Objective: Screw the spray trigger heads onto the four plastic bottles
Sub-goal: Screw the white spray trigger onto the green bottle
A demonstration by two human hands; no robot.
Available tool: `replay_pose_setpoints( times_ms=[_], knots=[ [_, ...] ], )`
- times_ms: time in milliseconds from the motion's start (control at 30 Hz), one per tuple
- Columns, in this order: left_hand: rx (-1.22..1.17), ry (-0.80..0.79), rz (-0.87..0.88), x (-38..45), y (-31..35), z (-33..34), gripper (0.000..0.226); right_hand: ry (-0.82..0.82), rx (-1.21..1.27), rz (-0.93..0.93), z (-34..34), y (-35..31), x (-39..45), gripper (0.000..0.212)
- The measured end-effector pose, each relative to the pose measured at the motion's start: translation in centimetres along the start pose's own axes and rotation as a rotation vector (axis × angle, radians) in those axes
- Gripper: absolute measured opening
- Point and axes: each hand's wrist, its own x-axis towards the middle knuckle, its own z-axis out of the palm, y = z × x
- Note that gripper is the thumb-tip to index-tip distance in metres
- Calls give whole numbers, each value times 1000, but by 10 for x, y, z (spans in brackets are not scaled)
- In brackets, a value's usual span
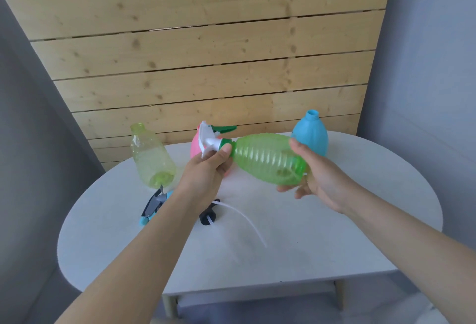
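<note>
I hold a ribbed green bottle (268, 159) sideways above the table, neck pointing left. My left hand (213, 166) grips the white and green trigger head (210, 141) seated at its neck. My right hand (316, 174) cups the bottle's base. Behind the head stands a pink bottle (196, 144), mostly hidden, with a green trigger lever (226, 128) showing near its top. A yellow bottle (152, 156) stands open-necked at the left. A blue bottle (311, 133) stands open-necked at the back right. A blue and dark trigger head (152, 205) and a black trigger head (209, 214) with a long white tube (247, 218) lie on the table.
The white oval table (309, 246) stands against a wooden slat wall (206, 53). Grey walls flank it on both sides. My forearms cross the table's front half.
</note>
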Motion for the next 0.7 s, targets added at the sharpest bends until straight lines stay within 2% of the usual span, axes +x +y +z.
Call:
replay_pose_setpoints(
  times_ms=[100,133,200,267,367,433,500,567,633,700],
  knots=[
    [71,-50,34,-2,-2,0,9,-62,-95,231,-5,0,0,90],
    [118,-33,41,-3,-2,1,11,-104,-75,266,-5,2,-1,95],
    [182,45,51,-1,-5,0,23,-147,50,232,-1,6,0,88],
    [178,125,30,1,-8,-2,34,-97,103,70,4,7,-1,76],
    [134,140,20,4,-8,-4,32,22,-107,-177,8,9,-1,71],
    [128,82,30,5,-5,-6,25,10,-100,-127,7,9,1,61],
    [109,-23,37,3,-3,-6,15,-32,-80,34,5,7,1,62],
    [127,-76,40,1,-6,-4,36,-108,-58,196,2,4,0,78],
    [172,-27,38,-1,-9,-2,51,-168,28,227,0,5,1,84],
    [175,59,38,0,-10,-1,46,-160,161,159,2,7,1,81]
  ],
)
